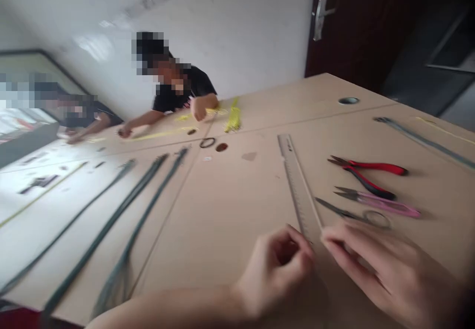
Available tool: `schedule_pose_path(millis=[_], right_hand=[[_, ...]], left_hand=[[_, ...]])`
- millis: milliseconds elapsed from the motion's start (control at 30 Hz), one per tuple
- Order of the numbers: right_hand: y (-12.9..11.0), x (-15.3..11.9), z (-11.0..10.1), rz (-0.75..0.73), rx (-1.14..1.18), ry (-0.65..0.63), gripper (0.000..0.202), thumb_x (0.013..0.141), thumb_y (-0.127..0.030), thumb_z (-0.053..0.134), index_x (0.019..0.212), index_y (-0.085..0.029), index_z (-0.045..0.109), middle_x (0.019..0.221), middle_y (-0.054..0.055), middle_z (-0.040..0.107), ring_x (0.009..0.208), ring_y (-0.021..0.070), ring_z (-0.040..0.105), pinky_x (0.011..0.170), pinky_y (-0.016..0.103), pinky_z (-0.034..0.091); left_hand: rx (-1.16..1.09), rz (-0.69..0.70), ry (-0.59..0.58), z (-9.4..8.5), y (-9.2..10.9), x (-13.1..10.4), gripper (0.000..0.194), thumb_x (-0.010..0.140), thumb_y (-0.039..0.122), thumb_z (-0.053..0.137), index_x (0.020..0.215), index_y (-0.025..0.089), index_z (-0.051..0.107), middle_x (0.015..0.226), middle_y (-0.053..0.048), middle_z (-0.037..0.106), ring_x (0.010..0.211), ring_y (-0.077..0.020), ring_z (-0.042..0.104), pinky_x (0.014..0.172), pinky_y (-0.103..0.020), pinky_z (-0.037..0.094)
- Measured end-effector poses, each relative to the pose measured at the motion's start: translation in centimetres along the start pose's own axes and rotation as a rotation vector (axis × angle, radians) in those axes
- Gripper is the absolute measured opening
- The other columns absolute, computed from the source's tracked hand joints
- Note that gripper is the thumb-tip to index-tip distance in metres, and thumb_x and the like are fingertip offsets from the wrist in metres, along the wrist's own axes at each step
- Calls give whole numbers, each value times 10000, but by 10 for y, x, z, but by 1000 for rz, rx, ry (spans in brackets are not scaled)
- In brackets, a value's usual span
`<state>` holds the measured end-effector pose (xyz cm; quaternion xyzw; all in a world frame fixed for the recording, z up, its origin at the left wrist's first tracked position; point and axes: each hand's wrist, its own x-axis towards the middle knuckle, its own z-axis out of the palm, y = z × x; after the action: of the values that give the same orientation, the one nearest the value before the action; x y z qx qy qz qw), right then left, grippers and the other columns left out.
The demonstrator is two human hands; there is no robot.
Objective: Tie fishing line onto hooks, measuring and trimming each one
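Observation:
My left hand (276, 272) is closed near the table's front, thumb and forefinger pinched together beside the lower end of a clear ruler (294, 185). My right hand (395, 267) is also closed, its fingertips pressed together at the ruler's right edge. What either pinch holds is too small and blurred to make out. Just beyond my right hand lie dark scissors (341, 212), thread snips with a pink handle (389, 205), and red-and-black pliers (371, 168).
Bundles of grey-green cord (144, 215) lie along the left side, another cord (426, 141) at the right. Across the table (222, 210), a person in black (189, 89) handles yellow strands (232, 117); a second person sits farther left. A dark ring (207, 143) lies mid-table.

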<state>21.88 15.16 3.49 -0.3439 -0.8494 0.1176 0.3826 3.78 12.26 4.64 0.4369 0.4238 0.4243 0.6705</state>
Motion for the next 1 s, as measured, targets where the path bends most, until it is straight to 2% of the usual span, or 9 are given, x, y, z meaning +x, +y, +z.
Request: schedule_pose_path(millis=[67,167,233,300,367,500,833,900,1000], right_hand=[[-2,12,-14,20,-57,-63,122,923,-175,450,827,-214,516,675,-15,564,586,136,564,583,267,409],[-1,23,-27,160,-128,-64,244,927,-136,378,697,-206,423,598,-24,485,533,130,498,545,270,379],[-1,25,-30,252,-102,-76,202,868,-36,346,818,-195,458,740,-1,552,581,122,531,596,273,423],[-5,24,-32,325,23,-141,290,817,3,359,1000,-197,462,966,29,570,683,117,577,646,267,465],[-11,25,-32,379,195,-249,271,847,-56,416,1053,-217,485,1065,27,548,787,123,589,675,257,488],[-19,28,-29,386,382,-382,103,915,-239,506,979,-211,581,1007,9,578,857,126,569,763,270,488],[-21,25,-25,256,330,-315,91,892,-138,511,823,-177,556,842,-11,558,808,104,543,741,224,428],[-15,28,-27,243,221,-237,109,862,-109,514,776,-174,525,797,-11,552,774,110,544,720,228,425],[6,36,-37,342,-68,-85,133,861,-117,488,752,-191,504,761,-4,568,745,137,561,681,245,433]], left_hand=[[-20,-22,4,-2,4,-1,337,783,434,672,725,144,510,613,41,437,533,-57,340,485,-190,249],[82,-21,40,-5,5,-2,235,858,338,602,741,156,509,600,52,420,499,-56,334,467,-189,251],[109,-24,41,-6,5,-3,221,874,321,580,741,161,506,601,56,412,495,-54,323,468,-180,265],[111,-32,37,-6,5,-4,222,880,327,572,744,166,501,602,60,403,494,-51,309,466,-172,266],[123,-37,27,-6,5,-4,229,881,344,569,749,171,497,604,63,399,494,-49,306,465,-171,259],[182,-8,-1,-7,6,-4,221,888,347,557,755,176,512,559,70,395,491,-56,309,470,-188,247],[304,16,-21,-4,9,-3,199,886,304,547,732,183,512,576,66,410,500,-64,322,462,-190,262],[316,9,-17,-6,8,-3,203,886,325,548,740,187,519,598,61,418,506,-65,335,471,-185,282],[334,9,-2,-9,5,-3,227,885,356,546,727,194,520,580,57,403,502,-73,335,466,-187,283]])
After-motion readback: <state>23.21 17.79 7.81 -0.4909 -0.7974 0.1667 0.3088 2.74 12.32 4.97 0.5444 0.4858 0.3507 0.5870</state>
